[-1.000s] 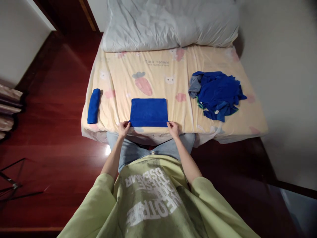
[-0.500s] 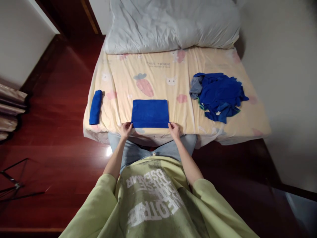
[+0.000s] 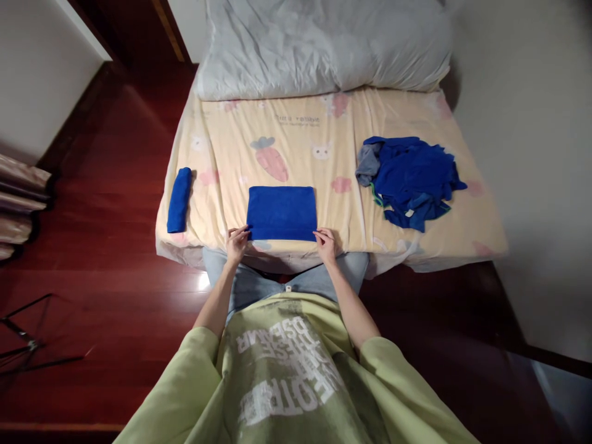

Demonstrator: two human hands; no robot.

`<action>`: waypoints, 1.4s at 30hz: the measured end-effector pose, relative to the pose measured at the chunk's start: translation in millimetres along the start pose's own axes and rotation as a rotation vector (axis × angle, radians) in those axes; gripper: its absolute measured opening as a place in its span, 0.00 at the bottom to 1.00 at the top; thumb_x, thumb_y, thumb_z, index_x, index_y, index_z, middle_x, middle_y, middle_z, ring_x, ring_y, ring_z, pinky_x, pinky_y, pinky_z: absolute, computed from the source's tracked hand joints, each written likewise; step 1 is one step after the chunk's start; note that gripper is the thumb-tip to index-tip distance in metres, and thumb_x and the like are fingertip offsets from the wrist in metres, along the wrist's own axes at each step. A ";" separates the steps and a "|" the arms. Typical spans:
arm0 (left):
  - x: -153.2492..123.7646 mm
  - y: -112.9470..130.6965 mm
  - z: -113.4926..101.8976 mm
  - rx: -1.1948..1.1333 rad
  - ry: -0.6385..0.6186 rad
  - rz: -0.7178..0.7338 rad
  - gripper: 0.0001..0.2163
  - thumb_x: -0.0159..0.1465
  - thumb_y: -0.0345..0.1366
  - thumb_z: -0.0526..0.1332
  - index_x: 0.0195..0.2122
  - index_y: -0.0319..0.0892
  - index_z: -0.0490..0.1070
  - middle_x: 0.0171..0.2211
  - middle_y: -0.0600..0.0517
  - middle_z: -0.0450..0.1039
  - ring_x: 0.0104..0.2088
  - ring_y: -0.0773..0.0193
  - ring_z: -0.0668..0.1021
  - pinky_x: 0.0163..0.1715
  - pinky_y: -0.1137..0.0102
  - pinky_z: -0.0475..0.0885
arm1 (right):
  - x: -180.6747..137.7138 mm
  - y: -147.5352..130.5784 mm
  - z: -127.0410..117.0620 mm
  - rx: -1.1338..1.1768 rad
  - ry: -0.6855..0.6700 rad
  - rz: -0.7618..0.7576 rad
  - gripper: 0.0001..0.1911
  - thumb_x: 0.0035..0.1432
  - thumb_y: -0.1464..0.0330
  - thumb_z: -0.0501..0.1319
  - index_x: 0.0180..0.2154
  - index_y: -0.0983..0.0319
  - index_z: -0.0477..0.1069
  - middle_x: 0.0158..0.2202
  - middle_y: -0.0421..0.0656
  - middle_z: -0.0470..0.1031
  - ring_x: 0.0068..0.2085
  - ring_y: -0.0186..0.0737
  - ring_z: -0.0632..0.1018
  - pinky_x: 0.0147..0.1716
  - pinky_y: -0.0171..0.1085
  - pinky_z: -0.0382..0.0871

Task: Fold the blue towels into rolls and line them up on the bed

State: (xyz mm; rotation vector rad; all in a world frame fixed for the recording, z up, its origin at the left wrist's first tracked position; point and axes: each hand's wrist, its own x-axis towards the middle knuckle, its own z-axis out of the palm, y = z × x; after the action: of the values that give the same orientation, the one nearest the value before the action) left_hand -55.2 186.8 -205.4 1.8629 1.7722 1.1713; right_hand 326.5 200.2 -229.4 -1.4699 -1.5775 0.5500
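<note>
A blue cloth [image 3: 282, 213] folded into a flat rectangle lies near the front edge of the bed [image 3: 305, 142]. My left hand [image 3: 237, 243] pinches its near left corner. My right hand [image 3: 325, 243] pinches its near right corner. Both hands rest on the patterned yellow sheet at the mattress edge. At the bed's left edge lies a rolled blue cloth [image 3: 178, 199]. A loose pile of blue cloths [image 3: 409, 179] with a grey piece sits on the right side of the bed.
A grey pillow or duvet [image 3: 324, 43] lies across the head of the bed. Dark red wooden floor [image 3: 102, 203] runs along the left. A white wall [image 3: 531, 154] stands to the right. Tripod legs [image 3: 23, 339] show at lower left.
The folded cloth and both hands stay nearly where they were. The view has shifted slightly. My fingers have drawn a little closer onto the near corners.
</note>
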 end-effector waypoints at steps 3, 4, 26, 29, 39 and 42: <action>0.2 -4.8 -0.5 -0.017 -0.020 -0.005 0.12 0.70 0.41 0.59 0.39 0.48 0.84 0.47 0.47 0.85 0.50 0.51 0.80 0.55 0.50 0.73 | 0.8 -1.1 0.4 0.011 -0.001 -0.002 0.15 0.67 0.67 0.57 0.42 0.57 0.85 0.46 0.50 0.80 0.49 0.47 0.81 0.54 0.48 0.80; 0.7 -6.2 -1.2 -0.019 -0.035 -0.005 0.12 0.70 0.41 0.59 0.40 0.48 0.84 0.46 0.48 0.85 0.49 0.52 0.81 0.55 0.50 0.73 | 1.4 -1.9 -0.7 0.012 -0.008 -0.001 0.16 0.67 0.68 0.57 0.42 0.57 0.85 0.46 0.50 0.81 0.49 0.47 0.81 0.54 0.48 0.80; 20.0 -0.8 -19.3 -0.019 -0.203 -0.065 0.13 0.61 0.36 0.61 0.44 0.47 0.83 0.47 0.46 0.83 0.47 0.49 0.78 0.52 0.56 0.74 | 23.0 -10.7 -30.9 -0.246 -0.353 -0.199 0.23 0.62 0.77 0.56 0.51 0.58 0.83 0.52 0.48 0.83 0.54 0.49 0.80 0.61 0.51 0.73; 17.3 -7.0 -25.3 -0.049 -0.292 -0.031 0.14 0.61 0.39 0.60 0.44 0.46 0.83 0.45 0.46 0.83 0.45 0.50 0.78 0.52 0.56 0.73 | 16.0 -6.7 -28.9 -0.106 -0.295 -0.107 0.23 0.60 0.77 0.55 0.50 0.57 0.83 0.51 0.46 0.82 0.53 0.45 0.81 0.59 0.47 0.75; 20.9 -11.7 -18.4 -0.276 -0.247 -0.280 0.23 0.59 0.58 0.65 0.41 0.42 0.79 0.30 0.48 0.78 0.31 0.57 0.77 0.34 0.64 0.73 | 17.9 -0.1 -16.3 0.051 -0.205 0.211 0.19 0.62 0.54 0.58 0.41 0.61 0.78 0.34 0.46 0.80 0.34 0.43 0.78 0.37 0.40 0.76; 20.6 -11.5 -16.3 -0.319 -0.210 -0.310 0.24 0.60 0.60 0.64 0.40 0.42 0.77 0.32 0.47 0.78 0.32 0.58 0.78 0.34 0.64 0.74 | 18.2 0.6 -14.9 0.023 -0.178 0.212 0.24 0.63 0.46 0.55 0.36 0.59 0.74 0.31 0.45 0.78 0.33 0.44 0.77 0.36 0.40 0.74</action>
State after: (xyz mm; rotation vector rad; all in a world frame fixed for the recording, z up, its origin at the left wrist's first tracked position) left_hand -76.9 203.3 -196.6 1.4130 1.5810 1.0276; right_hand 340.8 214.0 -216.8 -1.6183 -1.5528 0.8379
